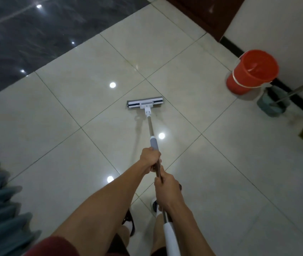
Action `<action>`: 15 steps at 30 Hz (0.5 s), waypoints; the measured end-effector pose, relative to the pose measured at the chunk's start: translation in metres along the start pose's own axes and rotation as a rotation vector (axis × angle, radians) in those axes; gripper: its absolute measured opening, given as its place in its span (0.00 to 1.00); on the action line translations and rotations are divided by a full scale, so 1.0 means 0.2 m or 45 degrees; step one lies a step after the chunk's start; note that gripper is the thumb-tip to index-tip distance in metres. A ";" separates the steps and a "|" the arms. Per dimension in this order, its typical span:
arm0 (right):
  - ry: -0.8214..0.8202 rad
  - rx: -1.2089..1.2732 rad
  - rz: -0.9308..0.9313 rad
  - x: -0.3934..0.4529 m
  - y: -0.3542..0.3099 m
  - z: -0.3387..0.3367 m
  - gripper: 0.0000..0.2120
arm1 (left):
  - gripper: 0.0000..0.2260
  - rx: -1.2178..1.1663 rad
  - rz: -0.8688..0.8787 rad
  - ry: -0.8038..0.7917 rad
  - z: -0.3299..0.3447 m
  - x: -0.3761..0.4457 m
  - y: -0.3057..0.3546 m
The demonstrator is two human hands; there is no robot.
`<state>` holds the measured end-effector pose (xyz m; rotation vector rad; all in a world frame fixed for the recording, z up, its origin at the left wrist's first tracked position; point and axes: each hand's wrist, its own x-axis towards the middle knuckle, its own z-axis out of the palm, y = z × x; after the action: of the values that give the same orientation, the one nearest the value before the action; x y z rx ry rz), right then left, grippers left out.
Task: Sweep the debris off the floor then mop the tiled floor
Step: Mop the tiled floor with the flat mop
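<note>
Head view looks down at two hands on one mop pole; the left hand (pixel 150 158) is curled round the pole just below the grey collar, the right hand (pixel 166 187) is wrapped round it lower down, nearer the body, so the two sit close together, one ahead of the other; a staggered grip like this probably lets the front hand steer while the rear one pushes; the flat mop head (pixel 145 104) lies on the pale tiled floor (pixel 69 111) well ahead of the feet, pole (pixel 150 126) slanted back toward the person; no debris shows on the tiles, so I judge the mopping stage is in hand; by the wall stand one red bucket (pixel 252 72) and one second mop (pixel 272 104), likely parked within reach; count: two hands, two mops, one bucket
</note>
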<state>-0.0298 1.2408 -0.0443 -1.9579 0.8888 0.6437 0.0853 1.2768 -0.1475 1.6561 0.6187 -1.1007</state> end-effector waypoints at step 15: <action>0.057 0.140 0.063 0.17 -0.23 0.17 0.19 | 0.06 0.045 -0.007 0.008 -0.21 0.20 0.11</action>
<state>0.0233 1.2756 -0.0621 -1.8632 0.9823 0.5691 0.1368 1.3028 -0.1707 1.6891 0.6115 -1.1168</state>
